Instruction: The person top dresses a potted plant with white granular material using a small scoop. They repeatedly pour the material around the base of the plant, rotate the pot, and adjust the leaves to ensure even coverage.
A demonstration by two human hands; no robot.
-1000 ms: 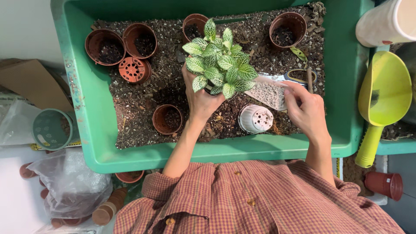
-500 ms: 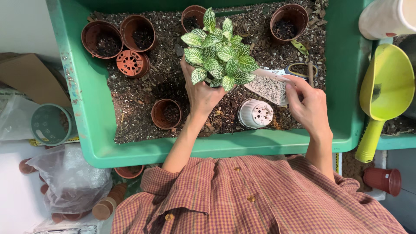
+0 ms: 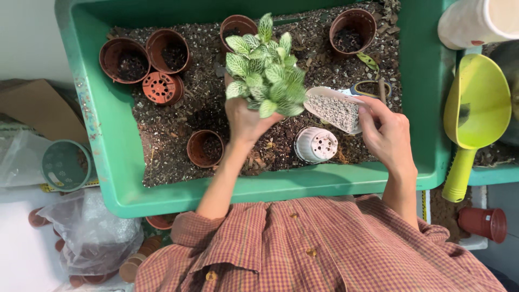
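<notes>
My left hand (image 3: pixel 246 120) grips the base of a small plant with green, white-veined leaves (image 3: pixel 265 70), held above the soil in a green tub (image 3: pixel 111 135). My right hand (image 3: pixel 386 132) holds a white scoop (image 3: pixel 335 110) filled with grey gravel, its tip right beside the plant's leaves. A white pot (image 3: pixel 316 145) lies upside down on the soil just below the scoop. A brown plastic pot (image 3: pixel 204 148) stands upright left of my left wrist.
Several brown pots (image 3: pixel 145 57) sit at the tub's back left, two more at the back (image 3: pixel 352 26). A yellow-green scoop (image 3: pixel 476 113) lies in the tray to the right, a white container (image 3: pixel 478 21) above it. Plastic bags (image 3: pixel 89 232) and a teal pot (image 3: pixel 66 165) lie left.
The scoop in my right hand has moved left, closer to the plant. My left hand holds the plant in nearly the same spot.
</notes>
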